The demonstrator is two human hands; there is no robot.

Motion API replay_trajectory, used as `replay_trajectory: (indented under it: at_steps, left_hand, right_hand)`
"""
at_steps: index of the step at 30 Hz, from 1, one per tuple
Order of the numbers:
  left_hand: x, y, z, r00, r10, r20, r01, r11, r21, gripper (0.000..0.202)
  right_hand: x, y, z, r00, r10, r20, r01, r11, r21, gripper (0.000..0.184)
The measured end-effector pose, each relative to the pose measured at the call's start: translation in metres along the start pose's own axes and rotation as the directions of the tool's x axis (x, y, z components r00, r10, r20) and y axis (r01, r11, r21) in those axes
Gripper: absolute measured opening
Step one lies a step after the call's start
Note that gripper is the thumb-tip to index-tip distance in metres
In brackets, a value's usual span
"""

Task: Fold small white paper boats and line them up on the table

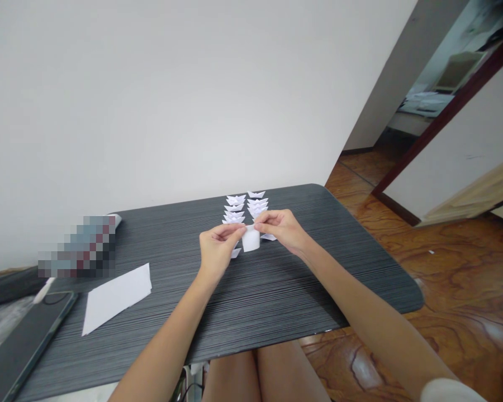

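Observation:
A small sheet of white paper, bent over at its top, hangs between my hands above the dark table. My left hand pinches its upper left corner between thumb and fingers. At the upper right corner my right hand grips it the same way. Just beyond the hands stand folded paper boats in two columns, a left column and a right column. My hands and the sheet partly cover the nearest boats; one boat peeks out beside my left hand.
White paper sheets lie on the striped dark table at the left. A black phone-like device and a blurred-out object are farther left. The wall borders the table's back edge; wooden flooring shows at the right.

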State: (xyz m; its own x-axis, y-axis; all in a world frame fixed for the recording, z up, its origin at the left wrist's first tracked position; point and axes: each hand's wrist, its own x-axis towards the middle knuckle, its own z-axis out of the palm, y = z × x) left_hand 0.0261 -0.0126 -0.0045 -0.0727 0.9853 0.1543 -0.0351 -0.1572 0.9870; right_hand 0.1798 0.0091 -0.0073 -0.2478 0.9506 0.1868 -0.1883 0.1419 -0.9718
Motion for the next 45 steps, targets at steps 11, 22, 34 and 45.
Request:
replay_trajectory:
  at_steps: [11,22,34,45]
  left_hand:
    - [0.003,-0.005,0.0,0.995,-0.099,0.014,0.1,0.995,-0.026,0.028]
    - [0.004,-0.003,-0.003,0.998,-0.062,0.025,0.059,0.992,0.108,0.021]
    - [0.006,0.005,-0.009,0.975,0.018,0.22,-0.045,0.992,0.119,0.021]
    - [0.011,0.005,-0.016,0.872,0.31,0.379,-0.419,0.872,0.252,0.011]
  right_hand:
    - [0.003,0.012,-0.001,0.998,0.049,-0.047,-0.056,0.984,-0.168,0.021]
    - [0.001,0.012,-0.002,0.959,0.263,0.103,-0.253,0.963,-0.095,0.021]
    - [0.0,0.013,-0.002,0.855,0.424,0.299,-0.495,0.84,0.223,0.023]
    - [0.0,0.006,0.001,0.776,0.537,0.332,-0.624,0.733,0.271,0.014]
